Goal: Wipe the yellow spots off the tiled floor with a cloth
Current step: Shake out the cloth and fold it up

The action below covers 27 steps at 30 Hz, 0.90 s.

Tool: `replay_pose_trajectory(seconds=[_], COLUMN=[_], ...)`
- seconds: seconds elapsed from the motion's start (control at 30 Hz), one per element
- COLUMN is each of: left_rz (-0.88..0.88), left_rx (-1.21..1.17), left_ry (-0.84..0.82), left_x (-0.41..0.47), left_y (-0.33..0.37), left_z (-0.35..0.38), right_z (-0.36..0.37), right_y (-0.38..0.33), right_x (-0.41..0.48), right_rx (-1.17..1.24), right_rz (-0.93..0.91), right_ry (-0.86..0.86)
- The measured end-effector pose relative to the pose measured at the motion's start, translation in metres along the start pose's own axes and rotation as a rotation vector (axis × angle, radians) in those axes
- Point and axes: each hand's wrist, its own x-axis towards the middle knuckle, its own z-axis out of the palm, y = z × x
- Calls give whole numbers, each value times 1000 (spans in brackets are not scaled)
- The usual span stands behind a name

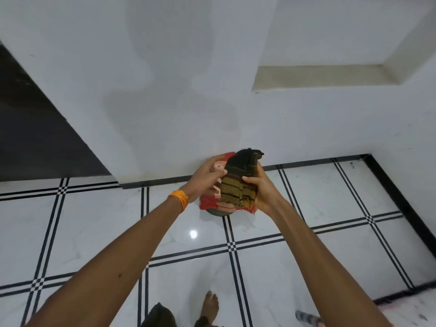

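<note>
Landmark: cloth bundle (236,185), held up in mid-frame, in front of the base of the white wall (165,102).

Far left of bundle: dark opening (35,128), contents not readable. Below it, tiled floor (94,220), white, glossy, with double black lines crossing in small checker squares. No yellow spots discernible on the visible tiles; glare point just below the bundle.

Left of bundle: left hand (207,175), fingers closed on the red-and-pink part of the fabric, thumb on top. Orange thread band (179,198) round that wrist.

Bundle itself: crumpled, olive-and-black striped layer in front, red patterned layer behind and beneath; whether one cloth or two, cannot tell. Dark rounded shape (218,211) just under the bundle's lower edge, mostly hidden, not identifiable.

Right of bundle: right hand (259,192), gripping the striped side, thumb across the front, fingers hidden behind the fabric.

Well below bundle: bare foot (209,303) on the tile, heel cut off by the frame edge; dark garment patch (159,315) beside it, cut off.

Lower right of bundle: blurred striped object (306,317), cut off, unclear.

Upper right of bundle: recessed wall niche (325,76).
</note>
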Motion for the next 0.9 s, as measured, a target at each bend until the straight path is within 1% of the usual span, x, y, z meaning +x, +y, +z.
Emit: replay_pose_trajectory(seconds=[0.07,0.13,0.2,0.3,0.37,0.4,0.5,0.67,0.77,0.83,0.9], left_rz=[-32,-31,22,179,257,275,248,218,174,179,177], left_rx=[40,171,369,681,840,905,1066,1168,1160,1166,1162], left_ry=[-14,-1,52,128,186,202,198,185,193,192,190], left_x=[35,73,108,166,205,221,274,336,365,380,388], left_y=[-16,-35,-55,-89,-114,-126,-177,-259,-309,-337,-351], left_z=[1,-3,-9,-20,-30,-33,-42,-50,-46,-42,-41], right_z=[-17,-31,-42,-58,-67,-71,-85,-113,-134,-151,-170], right_y=[6,15,26,51,69,76,105,159,188,206,228], right_x=[30,64,96,153,193,211,275,372,425,454,475], right_rx=[31,62,67,98,106,101,111,82,96,124,137], right_rz=[38,81,133,185,205,212,235,254,274,299,341], right_ry=[18,42,85,161,191,199,210,190,167,154,129])
